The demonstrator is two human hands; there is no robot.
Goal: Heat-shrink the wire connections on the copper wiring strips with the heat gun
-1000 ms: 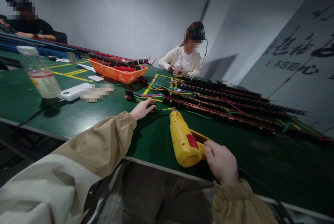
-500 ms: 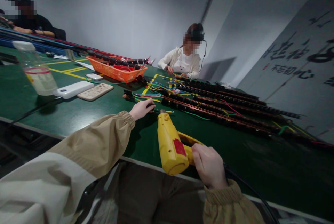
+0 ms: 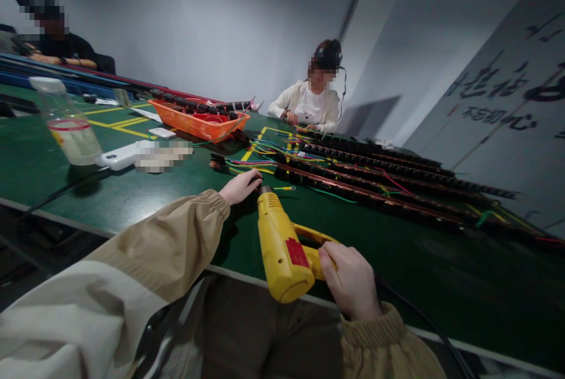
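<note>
My right hand point(image 3: 351, 279) is closed round the handle of a yellow heat gun point(image 3: 285, 249) with a red patch on its side. The gun's metal nozzle points away from me and sits close by my left fingertips. My left hand point(image 3: 241, 186) is closed in a pinch low over the table, at the end of a short yellow-green wire point(image 3: 282, 189) with a ring terminal. The nozzle hides part of that wire, and the grip itself is partly hidden. Just beyond lie dark bars with copper strips point(image 3: 335, 185) and coloured leads point(image 3: 253, 163).
An orange basket point(image 3: 198, 126) holds dark parts. Left on the green table point(image 3: 145, 202) stand a plastic bottle point(image 3: 73, 138), a white device point(image 3: 126, 156) and a blurred beige item point(image 3: 163, 158). One person point(image 3: 309, 102) sits across, another point(image 3: 66, 43) far left. A black cord point(image 3: 419, 311) trails right.
The heat gun and my right hand have shifted slightly left, bringing the nozzle nearer my left fingertips. My left hand stays almost in place.
</note>
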